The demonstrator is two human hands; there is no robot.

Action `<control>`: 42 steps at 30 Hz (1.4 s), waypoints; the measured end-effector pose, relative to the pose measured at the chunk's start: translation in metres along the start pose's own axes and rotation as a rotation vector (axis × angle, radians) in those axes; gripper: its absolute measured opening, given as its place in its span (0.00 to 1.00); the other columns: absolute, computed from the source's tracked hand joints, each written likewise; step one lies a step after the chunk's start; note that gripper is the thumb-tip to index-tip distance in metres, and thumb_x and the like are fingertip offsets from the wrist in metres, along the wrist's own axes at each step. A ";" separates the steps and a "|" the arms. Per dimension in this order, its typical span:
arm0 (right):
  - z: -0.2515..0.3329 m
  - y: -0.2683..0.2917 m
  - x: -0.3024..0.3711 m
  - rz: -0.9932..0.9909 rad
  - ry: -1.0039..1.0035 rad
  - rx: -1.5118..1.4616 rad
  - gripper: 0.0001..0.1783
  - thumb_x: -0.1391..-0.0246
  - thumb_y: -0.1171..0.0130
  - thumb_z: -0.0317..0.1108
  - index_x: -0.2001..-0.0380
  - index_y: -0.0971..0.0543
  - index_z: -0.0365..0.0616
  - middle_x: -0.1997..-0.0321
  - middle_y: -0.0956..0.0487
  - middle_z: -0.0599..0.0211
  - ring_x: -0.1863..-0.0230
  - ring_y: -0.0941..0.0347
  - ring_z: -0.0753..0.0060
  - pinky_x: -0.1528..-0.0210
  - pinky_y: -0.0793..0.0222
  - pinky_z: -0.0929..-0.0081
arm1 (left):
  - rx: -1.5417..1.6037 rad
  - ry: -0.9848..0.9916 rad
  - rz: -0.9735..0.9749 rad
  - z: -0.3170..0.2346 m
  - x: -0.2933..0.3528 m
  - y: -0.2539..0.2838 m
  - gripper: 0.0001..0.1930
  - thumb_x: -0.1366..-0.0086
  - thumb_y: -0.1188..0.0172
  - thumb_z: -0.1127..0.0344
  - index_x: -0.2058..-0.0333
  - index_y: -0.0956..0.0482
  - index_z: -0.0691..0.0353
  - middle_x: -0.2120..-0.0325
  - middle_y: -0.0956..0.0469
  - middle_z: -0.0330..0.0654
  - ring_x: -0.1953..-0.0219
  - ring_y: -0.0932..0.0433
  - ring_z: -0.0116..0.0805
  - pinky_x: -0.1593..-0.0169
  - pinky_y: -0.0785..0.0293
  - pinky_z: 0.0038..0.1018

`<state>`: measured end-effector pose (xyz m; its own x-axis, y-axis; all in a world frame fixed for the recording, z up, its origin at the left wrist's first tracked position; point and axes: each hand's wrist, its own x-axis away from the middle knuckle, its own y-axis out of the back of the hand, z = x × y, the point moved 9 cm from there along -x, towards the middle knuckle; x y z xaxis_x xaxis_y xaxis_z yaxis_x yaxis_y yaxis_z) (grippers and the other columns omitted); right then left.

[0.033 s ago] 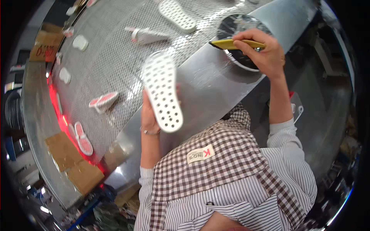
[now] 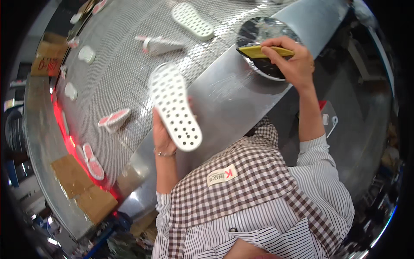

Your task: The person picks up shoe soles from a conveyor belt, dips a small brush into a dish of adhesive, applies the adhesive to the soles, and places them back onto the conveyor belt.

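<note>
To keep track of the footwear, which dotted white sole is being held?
The dotted white sole in the left hand; a similar dotted sole near the picture's top lies on the mesh surface, touched by neither hand.

White sole (image 2: 176,108) with dark dots, yellow, black-tipped tool (image 2: 255,52), brown-and-white checked apron (image 2: 252,185), dark-striped white shirt (image 2: 325,190), pink-and-white sandal (image 2: 93,162).

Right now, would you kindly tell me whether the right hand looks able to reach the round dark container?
Most likely yes: the right hand, holding a yellow tool, appears at or above the round dark container, and nothing visible blocks the way.
</note>
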<state>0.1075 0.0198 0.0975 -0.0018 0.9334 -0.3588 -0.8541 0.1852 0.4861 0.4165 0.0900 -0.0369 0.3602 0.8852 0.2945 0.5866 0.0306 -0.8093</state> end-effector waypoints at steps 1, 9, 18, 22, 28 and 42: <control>-0.026 0.010 0.010 -0.060 -0.158 -0.028 0.09 0.50 0.35 0.31 0.66 0.18 0.39 0.69 0.19 0.66 0.68 0.22 0.78 0.65 0.28 0.81 | 0.013 -0.051 -0.021 -0.008 0.002 0.002 0.34 0.31 0.60 0.42 0.37 0.45 0.62 0.43 0.34 0.56 0.46 0.27 0.47 0.47 0.24 0.43; -0.079 0.011 0.031 -0.009 -0.278 0.069 0.10 0.50 0.37 0.35 0.67 0.18 0.40 0.72 0.18 0.62 0.71 0.22 0.72 0.66 0.28 0.77 | -0.350 -0.278 -0.328 -0.046 0.019 0.034 0.30 0.45 0.41 0.80 0.43 0.38 0.61 0.49 0.29 0.47 0.46 0.28 0.45 0.44 0.26 0.45; -0.094 0.010 0.033 0.030 -0.373 0.044 0.11 0.50 0.37 0.37 0.68 0.18 0.41 0.76 0.20 0.62 0.74 0.23 0.73 0.69 0.29 0.75 | -0.335 -0.241 -0.336 -0.038 0.030 0.036 0.30 0.45 0.43 0.84 0.43 0.38 0.64 0.46 0.31 0.49 0.43 0.30 0.46 0.38 0.32 0.42; -0.102 0.005 0.033 0.043 -0.346 0.023 0.12 0.50 0.37 0.38 0.68 0.18 0.41 0.76 0.20 0.64 0.76 0.24 0.76 0.71 0.29 0.78 | -0.322 -0.250 -0.326 -0.037 0.035 0.037 0.30 0.45 0.44 0.84 0.42 0.38 0.64 0.45 0.32 0.49 0.43 0.31 0.46 0.37 0.33 0.43; -0.115 0.002 0.038 -0.037 -0.516 -0.287 0.13 0.47 0.37 0.38 0.67 0.19 0.37 0.76 0.21 0.71 0.80 0.29 0.85 0.78 0.34 0.86 | -0.436 -0.332 -0.338 -0.028 0.040 0.030 0.35 0.46 0.44 0.86 0.39 0.40 0.60 0.44 0.32 0.47 0.42 0.31 0.44 0.38 0.33 0.42; 0.001 -0.119 0.048 -0.062 -0.416 -0.863 0.07 0.43 0.41 0.29 0.65 0.23 0.36 0.70 0.21 0.65 0.76 0.23 0.81 0.78 0.30 0.87 | -1.443 -0.660 -0.254 -0.008 0.062 -0.016 0.22 0.49 0.32 0.69 0.52 0.23 0.59 0.58 0.21 0.37 0.56 0.22 0.32 0.53 0.28 0.28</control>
<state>0.2096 0.0429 0.0237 0.0988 0.9947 0.0280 -0.9356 0.1025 -0.3378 0.4351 0.1403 -0.0013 0.0155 0.9732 -0.2296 0.8779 0.0967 0.4691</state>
